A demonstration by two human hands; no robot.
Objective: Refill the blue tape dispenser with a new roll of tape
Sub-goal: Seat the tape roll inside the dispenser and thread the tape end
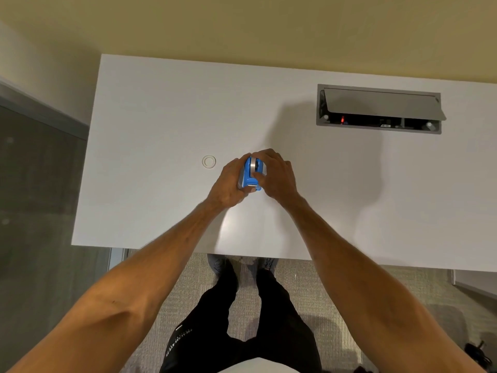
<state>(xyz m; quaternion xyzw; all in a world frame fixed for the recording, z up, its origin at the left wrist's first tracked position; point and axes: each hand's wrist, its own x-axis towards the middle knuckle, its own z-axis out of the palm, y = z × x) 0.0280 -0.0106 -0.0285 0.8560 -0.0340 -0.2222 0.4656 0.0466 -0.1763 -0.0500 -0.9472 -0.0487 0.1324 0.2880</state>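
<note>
Surface: white table (150, 125), plain and matte, shadows falling on its right half.
Inset: open cable hatch (379, 109) at the far right (grey lid tilted up, a small red light inside).
Dispenser: blue tape dispenser (251, 176), mid-table, between both hands.
Left hand (228, 184): wrapped round the dispenser's left side.
Right hand (277, 173): clasping from the right, thumb pressed on its top.
Ring: white tape ring (209, 161), lying flat just left of the hands.
Room: yellow wall (242, 25) beyond; grey carpet (188, 278) underfoot.
</note>
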